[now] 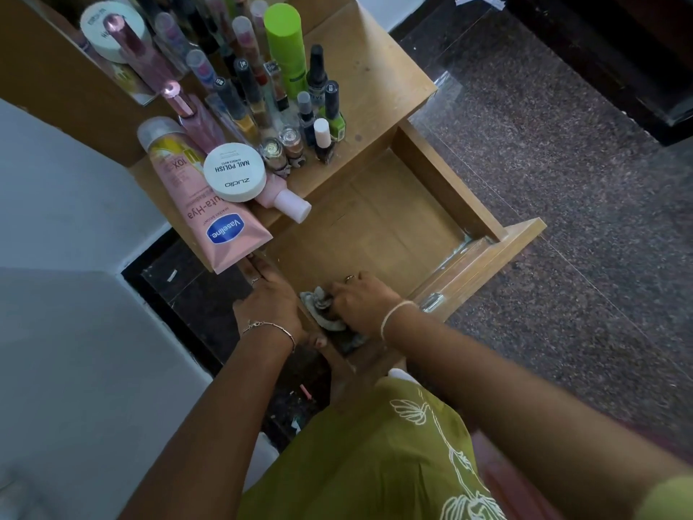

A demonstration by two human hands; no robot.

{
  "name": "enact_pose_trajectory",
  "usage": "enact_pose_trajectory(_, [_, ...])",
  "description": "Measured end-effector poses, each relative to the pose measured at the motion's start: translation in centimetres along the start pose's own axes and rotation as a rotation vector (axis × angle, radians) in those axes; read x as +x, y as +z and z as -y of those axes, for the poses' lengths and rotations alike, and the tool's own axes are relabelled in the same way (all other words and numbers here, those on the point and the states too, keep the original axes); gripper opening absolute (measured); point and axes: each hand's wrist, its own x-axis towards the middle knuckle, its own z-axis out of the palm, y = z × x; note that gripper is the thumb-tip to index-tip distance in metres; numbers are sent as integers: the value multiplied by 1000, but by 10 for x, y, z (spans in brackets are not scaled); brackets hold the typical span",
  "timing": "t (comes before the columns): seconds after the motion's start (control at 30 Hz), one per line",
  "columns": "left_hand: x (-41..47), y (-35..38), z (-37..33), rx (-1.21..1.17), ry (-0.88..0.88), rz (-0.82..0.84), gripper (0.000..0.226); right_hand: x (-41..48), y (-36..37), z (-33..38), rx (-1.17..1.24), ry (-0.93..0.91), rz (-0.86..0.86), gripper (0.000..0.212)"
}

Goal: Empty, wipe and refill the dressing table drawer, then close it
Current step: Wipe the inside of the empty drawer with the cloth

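The dressing table (375,80) has its drawer (450,189) pulled fully out, and the drawer's wooden floor is bare. What looks like its contents stands behind the drawer on the tabletop: a cluster of bottles (285,50), a pink tube (210,219) and a white tub (234,174), the tube's end hanging over the drawer's left rear corner.

The left hand (270,305) lies on the drawer's left wall with its fingers straight along the top and its thumb on the inner side. It seems to be bracing rather than clasping. The right hand (362,298) is inside the drawer at the front left corner, fingers curled tight round a bunched grey cloth (318,304) pressed to the floor there. The handle (431,302) sits just outside the drawer front, beside that wrist.

By the look of it, emptying is done and wiping is under way. From the cloth, nearly all the floor runs away toward the drawer's right wall and its back, under the tabletop. The right hand has the cloth and the shorter reach across, so the coming strokes probably go away from the body, along the drawer's depth.
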Motion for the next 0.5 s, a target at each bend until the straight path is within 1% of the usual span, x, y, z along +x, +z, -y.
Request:
enact_pose_trajectory(0.17, [1, 0, 0, 14, 4, 31, 145, -2, 0, -5, -226, -201, 75, 33])
enact_pose_trajectory(0.23, [2, 1, 1, 8, 9, 36, 143, -2, 2, -6, -269, -243, 84, 33])
enact_pose_trajectory(0.37, [3, 2, 2, 5, 1, 29, 147, -3, -2, -30, -259, -214, 152, 36])
enact_pose_trajectory(0.5, [3, 3, 3, -10, -4, 15, 149, -20, -9, -80, -234, -117, 197, 29])
